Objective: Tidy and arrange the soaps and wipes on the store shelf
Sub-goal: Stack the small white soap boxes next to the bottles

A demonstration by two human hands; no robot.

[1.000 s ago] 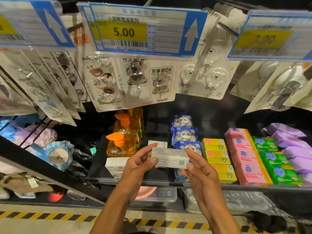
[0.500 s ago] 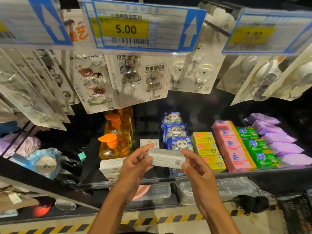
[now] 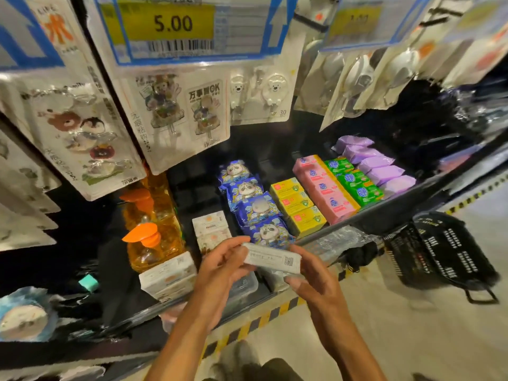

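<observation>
Since the earlier frame the view has swung and tilted: the shelf (image 3: 390,213) now runs from lower left to upper right, and a black basket (image 3: 439,251) on the floor has come into view at the right. The white box (image 3: 270,257) remains at lower centre of the frame, held in front of the shelf edge and clear of it.

Hand state:
- The left hand (image 3: 220,268) grips the left end of the white box, fingers curled over the top and thumb under.
- The right hand (image 3: 310,281) grips the right end, beside the printed square code, fingers curled beneath.

Shelf contents, left to right:
- Orange pump bottles (image 3: 154,229) stand in a row at centre left.
- A stack of white boxes (image 3: 169,276) sits at the front edge, just beside the front bottle.
- A second white stack (image 3: 211,229) lies just above the left hand in the frame.
- Blue wipe packets (image 3: 255,204) form one row front to back.
- Yellow soap boxes (image 3: 298,204), pink soaps (image 3: 327,188), green soaps (image 3: 357,180) and purple packets (image 3: 376,166) follow in adjacent rows.

Hook cards (image 3: 176,116) hang above the shelf, under a price tag (image 3: 176,23) reading 5.00.
</observation>
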